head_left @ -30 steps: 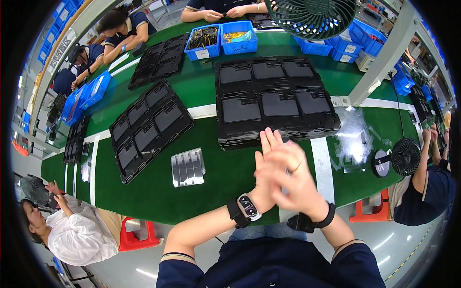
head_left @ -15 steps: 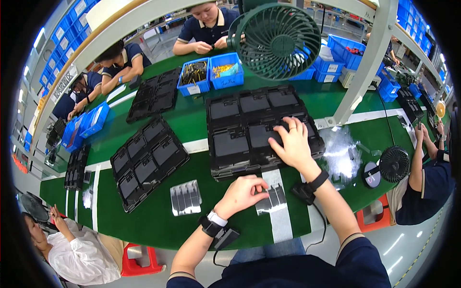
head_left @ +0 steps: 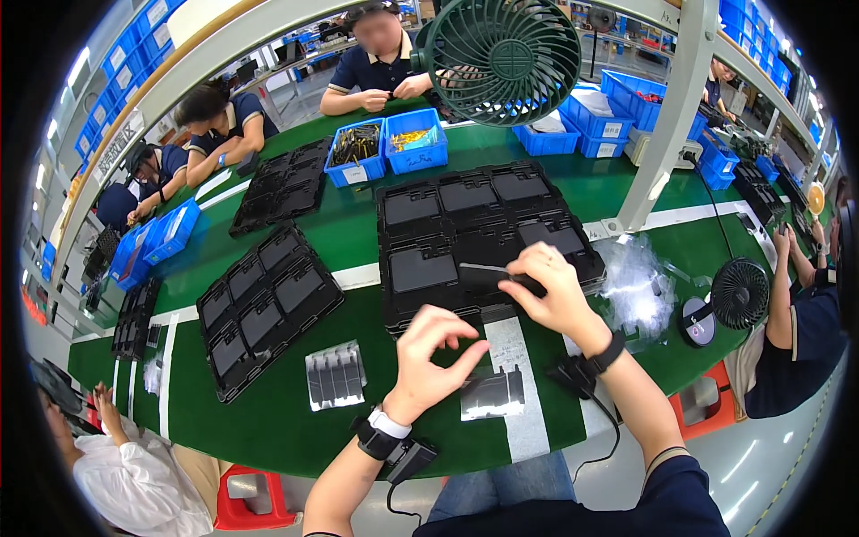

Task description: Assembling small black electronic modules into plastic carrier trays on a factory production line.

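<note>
My right hand (head_left: 548, 288) pinches a dark flat panel (head_left: 483, 276) by its right end, tilted above the front row of a black compartment tray (head_left: 391, 302). Similar grey-faced panels (head_left: 424, 268) lie in other compartments of the tray. In front of the tray, my left hand (head_left: 438, 358) has its thumb and fingers apart, with nothing visible between them. Just right of its thumb, a clear sheet with black sticker pieces (head_left: 494, 394) lies partly over a white strip on the green table. Another such sheet (head_left: 335, 376) lies to the left.
A second loaded black tray (head_left: 268, 309) lies at left. Blue bins (head_left: 416, 154) stand beyond, below a green fan (head_left: 510, 63). A metal post (head_left: 667, 125) rises at right, beside a pile of clear film (head_left: 635, 291) and a small black fan (head_left: 740, 294). Co-workers sit around the table.
My right hand has lifted the dark panel from the tray's front row and tilted it. My left hand's fingers have spread from a pinch over the sticker sheet.
</note>
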The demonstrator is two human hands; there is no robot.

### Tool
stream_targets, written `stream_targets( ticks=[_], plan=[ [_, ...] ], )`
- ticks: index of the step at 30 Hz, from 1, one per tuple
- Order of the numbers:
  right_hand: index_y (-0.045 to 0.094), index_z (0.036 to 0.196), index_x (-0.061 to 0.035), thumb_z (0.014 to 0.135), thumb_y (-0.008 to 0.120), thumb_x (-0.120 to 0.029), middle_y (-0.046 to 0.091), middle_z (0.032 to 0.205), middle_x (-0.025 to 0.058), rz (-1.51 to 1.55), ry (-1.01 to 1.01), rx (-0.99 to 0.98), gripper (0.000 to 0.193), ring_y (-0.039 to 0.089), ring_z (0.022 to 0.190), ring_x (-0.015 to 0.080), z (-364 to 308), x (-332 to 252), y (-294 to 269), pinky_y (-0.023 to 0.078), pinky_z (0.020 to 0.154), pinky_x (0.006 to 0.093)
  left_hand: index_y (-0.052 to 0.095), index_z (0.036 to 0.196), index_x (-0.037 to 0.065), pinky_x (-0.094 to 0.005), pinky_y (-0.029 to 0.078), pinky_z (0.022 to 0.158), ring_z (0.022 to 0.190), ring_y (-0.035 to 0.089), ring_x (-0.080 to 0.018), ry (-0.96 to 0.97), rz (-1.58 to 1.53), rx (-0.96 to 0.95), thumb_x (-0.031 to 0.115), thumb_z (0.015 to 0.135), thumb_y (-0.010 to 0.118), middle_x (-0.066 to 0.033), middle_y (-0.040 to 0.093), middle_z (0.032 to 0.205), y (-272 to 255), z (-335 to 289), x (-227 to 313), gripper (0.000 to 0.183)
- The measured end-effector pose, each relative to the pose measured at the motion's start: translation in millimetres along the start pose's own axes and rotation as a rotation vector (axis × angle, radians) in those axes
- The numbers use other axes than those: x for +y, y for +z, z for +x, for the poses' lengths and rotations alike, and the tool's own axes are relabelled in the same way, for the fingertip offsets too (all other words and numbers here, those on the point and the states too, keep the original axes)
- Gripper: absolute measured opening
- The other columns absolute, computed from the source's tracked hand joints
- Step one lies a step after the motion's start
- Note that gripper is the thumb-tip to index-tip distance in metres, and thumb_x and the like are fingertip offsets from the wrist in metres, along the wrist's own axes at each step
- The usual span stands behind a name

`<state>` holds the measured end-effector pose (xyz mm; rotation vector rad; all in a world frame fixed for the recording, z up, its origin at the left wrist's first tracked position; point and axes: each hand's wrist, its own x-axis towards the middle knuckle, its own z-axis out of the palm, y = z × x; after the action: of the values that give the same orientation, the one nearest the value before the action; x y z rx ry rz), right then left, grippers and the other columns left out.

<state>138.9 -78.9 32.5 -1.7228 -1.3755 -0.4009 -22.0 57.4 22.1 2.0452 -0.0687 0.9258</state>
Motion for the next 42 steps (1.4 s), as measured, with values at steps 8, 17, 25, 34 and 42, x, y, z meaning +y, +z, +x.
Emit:
stream_targets(
  ticks=[8,17,25,34,42],
  plan=[
    [0.059,0.081,-0.0001,0.073,0.071,-0.011,0.062,0.071,0.0118,0.255,0.222,-0.398,0.018,0.063,0.066,0.0236,-27,-9,-7,0.049,0.06,0.0294,0.054,0.102,0.003,-0.0208,0.046,0.057,0.066,0.059,-0.0088,-0.199,-0.005,-0.124,-0.002,0.075,0.066,-0.0061,0.061,0.082,2,-6,-17,0.029],
    [0.062,0.089,-0.0022,0.076,0.068,-0.009,0.065,0.08,0.0098,0.297,0.215,-0.235,0.016,0.064,0.073,0.0209,-30,-21,0,0.051,0.066,0.0299,0.057,0.097,0.003,-0.0209,0.043,0.054,0.064,0.059,-0.0081,-0.286,0.013,-0.188,0.002,0.077,0.066,-0.0041,0.064,0.08,4,-5,-9,0.022],
    [0.064,0.082,-0.0029,0.074,0.071,-0.011,0.066,0.076,0.0073,0.35,0.292,-0.173,0.013,0.064,0.071,0.0188,-34,-24,3,0.05,0.063,0.0277,0.067,0.084,0.004,-0.0228,0.046,0.057,0.066,0.063,-0.0133,-0.182,0.087,-0.081,0.004,0.074,0.07,-0.0053,0.066,0.075,4,-3,-5,0.011],
    [0.067,0.081,-0.0033,0.075,0.071,-0.011,0.066,0.071,0.0069,0.408,0.338,-0.168,0.01,0.062,0.065,0.0174,-34,-25,3,0.048,0.059,0.0268,0.068,0.085,0.002,-0.0231,0.048,0.057,0.063,0.062,-0.0128,-0.26,0.078,-0.076,0.004,0.075,0.07,-0.0079,0.067,0.076,5,-4,-1,0.011],
    [0.068,0.083,-0.0021,0.077,0.07,-0.008,0.066,0.078,0.0091,0.503,0.458,-0.195,0.009,0.065,0.07,0.0145,-34,-25,6,0.052,0.065,0.0256,0.069,0.084,0.002,-0.0224,0.047,0.057,0.061,0.06,-0.0117,-0.317,0.082,-0.074,0.004,0.076,0.069,-0.008,0.066,0.074,5,-2,2,0.009]
  ],
)
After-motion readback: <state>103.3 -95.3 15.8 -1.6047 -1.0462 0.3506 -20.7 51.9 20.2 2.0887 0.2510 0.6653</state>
